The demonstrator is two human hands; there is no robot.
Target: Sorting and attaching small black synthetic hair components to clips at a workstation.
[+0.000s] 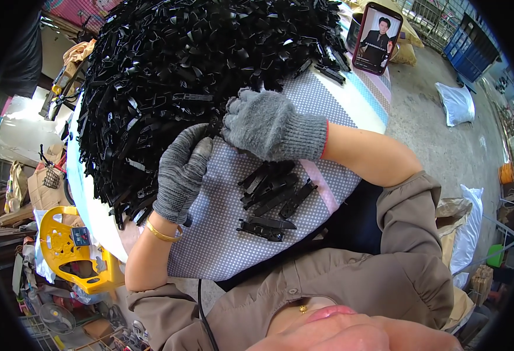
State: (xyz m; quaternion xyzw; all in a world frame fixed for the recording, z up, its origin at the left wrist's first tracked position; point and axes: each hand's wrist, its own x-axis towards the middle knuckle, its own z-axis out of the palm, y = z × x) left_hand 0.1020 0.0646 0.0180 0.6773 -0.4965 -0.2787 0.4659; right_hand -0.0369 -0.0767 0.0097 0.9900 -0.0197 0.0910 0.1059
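Step prob. two-handed handling at near side of blk parts pile [192, 52], twd surface's [222, 234] far + left edges. Gloved L hand [181, 169], R hand [262, 126] close tog., fingers curled; hold hidden, can't tell. Loose parts [271, 191] nr near edge. Next move prob. needs firm pinch.

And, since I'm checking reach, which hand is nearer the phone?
Right. The right hand is below and left of the phone in the picture; the left hand is farther off, lower and more leftward.
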